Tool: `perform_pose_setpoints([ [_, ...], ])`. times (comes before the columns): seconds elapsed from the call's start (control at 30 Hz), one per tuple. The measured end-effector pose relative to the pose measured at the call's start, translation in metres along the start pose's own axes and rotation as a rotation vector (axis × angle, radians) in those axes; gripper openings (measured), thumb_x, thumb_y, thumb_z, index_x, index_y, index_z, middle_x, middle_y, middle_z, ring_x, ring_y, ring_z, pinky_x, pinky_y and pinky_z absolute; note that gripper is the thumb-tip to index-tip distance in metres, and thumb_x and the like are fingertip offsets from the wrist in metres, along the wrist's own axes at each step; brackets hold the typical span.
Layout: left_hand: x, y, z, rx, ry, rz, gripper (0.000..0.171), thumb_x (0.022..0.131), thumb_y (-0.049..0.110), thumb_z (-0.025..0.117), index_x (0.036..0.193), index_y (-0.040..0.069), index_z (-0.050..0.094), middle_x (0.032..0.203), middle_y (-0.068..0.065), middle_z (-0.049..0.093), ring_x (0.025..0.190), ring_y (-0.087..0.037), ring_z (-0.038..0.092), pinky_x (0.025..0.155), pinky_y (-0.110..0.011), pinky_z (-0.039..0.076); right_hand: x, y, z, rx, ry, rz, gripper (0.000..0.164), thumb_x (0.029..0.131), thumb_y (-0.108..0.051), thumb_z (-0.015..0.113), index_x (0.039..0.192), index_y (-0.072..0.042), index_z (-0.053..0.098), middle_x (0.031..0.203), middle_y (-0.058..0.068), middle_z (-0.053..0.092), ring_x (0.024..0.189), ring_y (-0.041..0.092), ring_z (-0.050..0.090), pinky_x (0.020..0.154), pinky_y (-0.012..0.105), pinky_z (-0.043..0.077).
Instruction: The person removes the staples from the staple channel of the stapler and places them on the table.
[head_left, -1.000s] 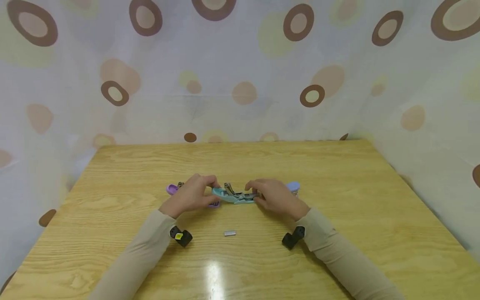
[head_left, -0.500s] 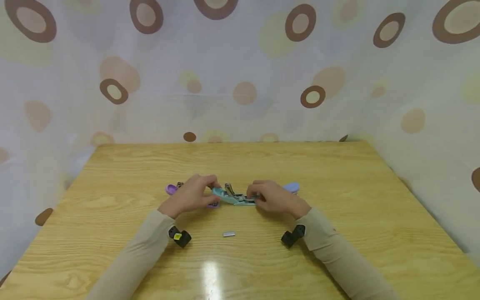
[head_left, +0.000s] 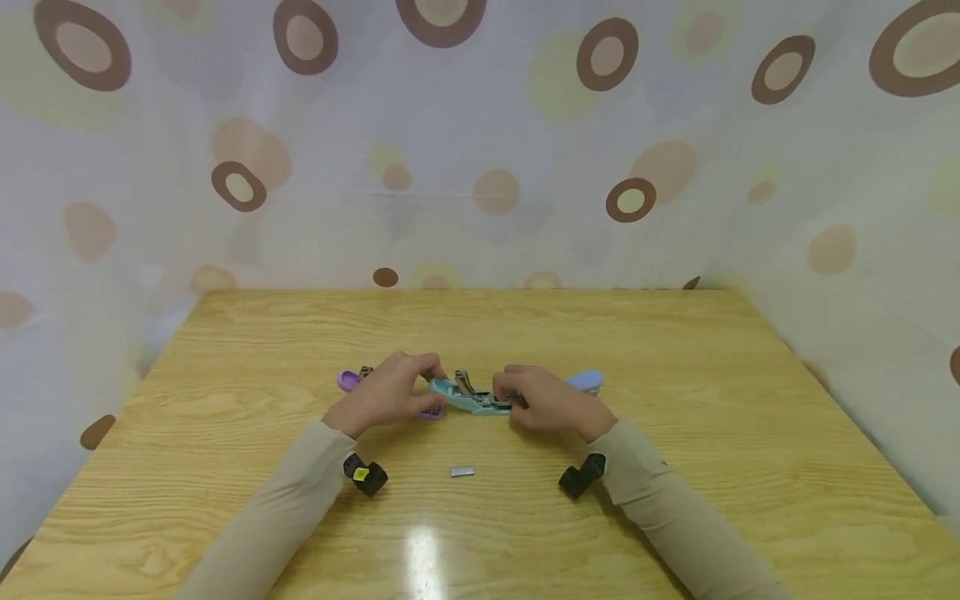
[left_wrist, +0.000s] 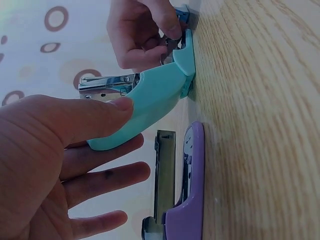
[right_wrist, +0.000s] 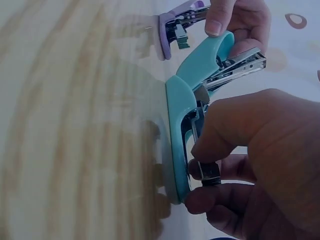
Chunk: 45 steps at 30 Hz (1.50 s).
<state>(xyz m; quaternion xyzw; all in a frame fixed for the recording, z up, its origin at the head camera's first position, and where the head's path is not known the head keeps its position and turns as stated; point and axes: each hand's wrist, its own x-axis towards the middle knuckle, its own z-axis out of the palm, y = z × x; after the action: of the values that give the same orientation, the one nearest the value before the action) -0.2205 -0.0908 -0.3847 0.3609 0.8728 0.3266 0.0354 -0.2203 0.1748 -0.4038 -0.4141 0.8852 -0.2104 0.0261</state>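
A teal stapler (head_left: 468,405) lies opened out at the middle of the table, its cover swung back to the left. My left hand (head_left: 386,393) pinches that cover between thumb and index finger; the other fingers (left_wrist: 112,181) are spread below it in the left wrist view. On the base side, my right hand (head_left: 553,402) holds the stapler's metal rail (right_wrist: 198,125) between thumb and fingers, close over the teal base (right_wrist: 176,142). A hinged metal arm (left_wrist: 107,85) sticks up from the cover. In the head view, the right fingers hide the base's far end.
A purple stapler (left_wrist: 191,200), also opened out, lies beside my left hand and partly behind it. Behind the right hand sits a light blue stapler (head_left: 587,381). Nearer the front, a small strip of staples (head_left: 462,472) rests on the wooden table (head_left: 675,350).
The right fingers have drawn in and curl more over the base end of the teal stapler. My left hand keeps its pinch on the cover. The head view has shifted slightly.
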Motion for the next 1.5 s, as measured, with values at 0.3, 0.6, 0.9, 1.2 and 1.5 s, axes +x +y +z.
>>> perform_pose_setpoints([
  [0.3, 0.0004, -0.0031, 0.0024, 0.003, 0.013, 0.005, 0.013, 0.084, 0.013, 0.074, 0.092, 0.011, 0.063, 0.093, -0.003, 0.073, 0.085, -0.015, 0.066, 0.068, -0.023, 0.047, -0.0024, 0.0004, 0.0009, -0.017, 0.025, -0.005, 0.021, 0.082, 0.008, 0.054, 0.089, -0.011, 0.058, 0.081, 0.002, 0.051, 0.066, 0.009, 0.037, 0.062, 0.024, 0.035],
  [0.6, -0.0016, -0.0007, 0.0040, 0.029, 0.013, 0.007, 0.014, 0.085, 0.012, 0.073, 0.093, 0.010, 0.063, 0.093, -0.004, 0.072, 0.075, -0.013, 0.061, 0.063, -0.021, 0.044, -0.0019, 0.0013, 0.0046, -0.010, 0.024, -0.003, 0.021, 0.078, 0.007, 0.055, 0.087, -0.012, 0.055, 0.081, 0.003, 0.051, 0.068, 0.010, 0.037, 0.063, 0.024, 0.035],
  [0.9, -0.0009, -0.0012, 0.0047, 0.029, 0.016, 0.018, 0.014, 0.085, 0.012, 0.073, 0.094, 0.010, 0.062, 0.094, -0.005, 0.072, 0.076, -0.012, 0.062, 0.062, -0.020, 0.044, -0.0011, 0.0059, 0.0078, -0.028, 0.051, -0.020, 0.023, 0.075, 0.007, 0.055, 0.084, -0.013, 0.051, 0.078, -0.002, 0.044, 0.067, 0.009, 0.036, 0.062, 0.024, 0.033],
  [1.2, -0.0007, 0.0016, 0.0049, 0.053, -0.005, -0.022, 0.016, 0.087, 0.012, 0.072, 0.098, 0.007, 0.061, 0.096, -0.007, 0.071, 0.071, -0.010, 0.059, 0.062, -0.020, 0.045, -0.0031, 0.0032, 0.0042, -0.023, 0.035, 0.009, 0.021, 0.080, 0.006, 0.056, 0.088, -0.014, 0.052, 0.081, 0.001, 0.050, 0.070, 0.010, 0.039, 0.064, 0.025, 0.036],
  [1.5, -0.0007, 0.0043, 0.0029, 0.057, -0.017, -0.033, 0.016, 0.087, 0.012, 0.071, 0.099, 0.007, 0.062, 0.097, -0.007, 0.071, 0.069, -0.011, 0.057, 0.060, -0.020, 0.043, -0.0049, 0.0002, -0.0018, 0.007, 0.038, 0.051, 0.021, 0.084, 0.003, 0.064, 0.086, -0.013, 0.050, 0.083, -0.002, 0.052, 0.071, 0.011, 0.047, 0.065, 0.025, 0.040],
])
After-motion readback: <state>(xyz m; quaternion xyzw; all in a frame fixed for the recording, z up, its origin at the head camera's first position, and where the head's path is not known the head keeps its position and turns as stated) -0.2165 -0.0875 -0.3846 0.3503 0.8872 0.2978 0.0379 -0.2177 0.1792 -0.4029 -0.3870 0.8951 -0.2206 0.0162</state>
